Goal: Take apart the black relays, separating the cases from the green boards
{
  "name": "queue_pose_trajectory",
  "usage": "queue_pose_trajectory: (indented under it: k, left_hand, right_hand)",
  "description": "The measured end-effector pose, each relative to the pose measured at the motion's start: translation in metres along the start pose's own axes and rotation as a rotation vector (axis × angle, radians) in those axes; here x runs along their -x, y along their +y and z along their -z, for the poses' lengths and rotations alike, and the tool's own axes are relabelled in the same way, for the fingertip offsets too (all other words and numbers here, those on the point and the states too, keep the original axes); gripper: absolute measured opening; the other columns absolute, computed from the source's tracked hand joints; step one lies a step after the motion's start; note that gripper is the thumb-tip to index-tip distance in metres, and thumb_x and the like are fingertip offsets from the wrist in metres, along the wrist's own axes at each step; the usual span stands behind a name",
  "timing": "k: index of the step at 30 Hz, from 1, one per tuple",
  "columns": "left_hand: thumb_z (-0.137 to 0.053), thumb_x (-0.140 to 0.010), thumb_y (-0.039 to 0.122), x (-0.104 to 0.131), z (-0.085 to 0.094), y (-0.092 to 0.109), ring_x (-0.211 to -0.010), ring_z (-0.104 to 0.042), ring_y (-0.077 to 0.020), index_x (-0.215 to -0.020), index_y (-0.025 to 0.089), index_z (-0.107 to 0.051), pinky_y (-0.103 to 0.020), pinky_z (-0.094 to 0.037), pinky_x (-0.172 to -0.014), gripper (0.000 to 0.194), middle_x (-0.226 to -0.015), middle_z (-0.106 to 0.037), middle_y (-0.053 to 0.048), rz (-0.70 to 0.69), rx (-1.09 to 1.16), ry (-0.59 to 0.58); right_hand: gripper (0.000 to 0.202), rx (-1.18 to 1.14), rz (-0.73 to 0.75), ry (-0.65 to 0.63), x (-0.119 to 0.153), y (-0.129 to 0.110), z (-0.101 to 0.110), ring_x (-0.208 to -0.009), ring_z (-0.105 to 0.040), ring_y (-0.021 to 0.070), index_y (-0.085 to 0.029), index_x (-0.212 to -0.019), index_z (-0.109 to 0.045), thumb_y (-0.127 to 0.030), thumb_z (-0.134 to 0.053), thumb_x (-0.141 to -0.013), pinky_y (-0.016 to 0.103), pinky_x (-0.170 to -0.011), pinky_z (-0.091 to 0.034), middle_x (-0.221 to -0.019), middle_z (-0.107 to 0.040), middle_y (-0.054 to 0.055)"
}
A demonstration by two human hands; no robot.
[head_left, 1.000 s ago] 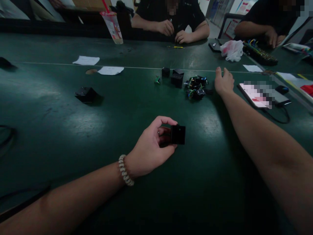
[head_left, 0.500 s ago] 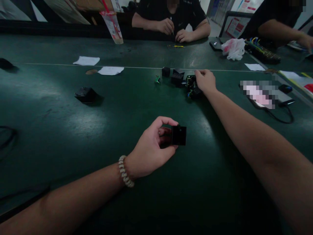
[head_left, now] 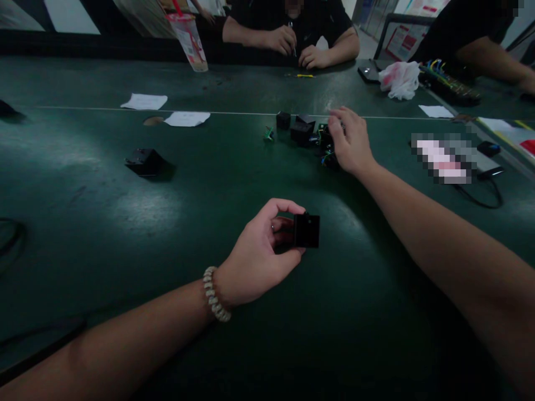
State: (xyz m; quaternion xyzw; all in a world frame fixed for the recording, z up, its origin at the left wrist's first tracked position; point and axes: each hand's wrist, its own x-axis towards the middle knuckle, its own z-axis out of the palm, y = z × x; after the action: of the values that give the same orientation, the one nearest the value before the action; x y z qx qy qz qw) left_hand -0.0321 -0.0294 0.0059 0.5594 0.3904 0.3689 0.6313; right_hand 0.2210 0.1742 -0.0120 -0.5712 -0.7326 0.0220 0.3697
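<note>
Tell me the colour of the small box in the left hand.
Black box, clearest in the head view.

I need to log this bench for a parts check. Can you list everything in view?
black cube: 1, black, pinched in left fingers
wired parts pile: several, black with coloured wires, under right hand
black blocks: about 3, beside the pile
black box: 1, far left
paper slips: 3, white, mid-table
drink cup: 1, far edge
plastic bag: 1, white, far right
table: 1, green
left hand: beaded bracelet
right hand: on pile
</note>
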Motion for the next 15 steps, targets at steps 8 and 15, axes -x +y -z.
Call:
queue_pose_trajectory:
  k: [8,15]
  left_hand:
    - [-0.078,-0.078,0.007,0.001,-0.001,0.003,-0.106,-0.076,-0.0250,-0.123,0.022,-0.055,-0.040,-0.065,-0.088,0.053,-0.118,-0.072,-0.009,0.009,-0.023,0.001]
    - [-0.078,-0.080,0.007,0.000,0.001,0.001,-0.111,-0.076,-0.0256,-0.124,0.023,-0.056,-0.042,-0.065,-0.092,0.052,-0.120,-0.072,-0.009,-0.009,-0.017,-0.004]
  right_hand:
    - [0.047,0.214,0.037,0.013,-0.004,-0.027,-0.019,-0.139,-0.054,0.0481,-0.010,-0.129,-0.065,-0.046,-0.059,-0.101,0.072,-0.116,-0.040,-0.147,-0.061,0.026]
    - [0.036,0.225,0.405,-0.099,-0.006,-0.068,-0.024,-0.142,-0.052,0.0451,-0.011,-0.132,-0.065,-0.021,-0.056,-0.099,0.071,-0.123,-0.033,-0.149,-0.061,0.021]
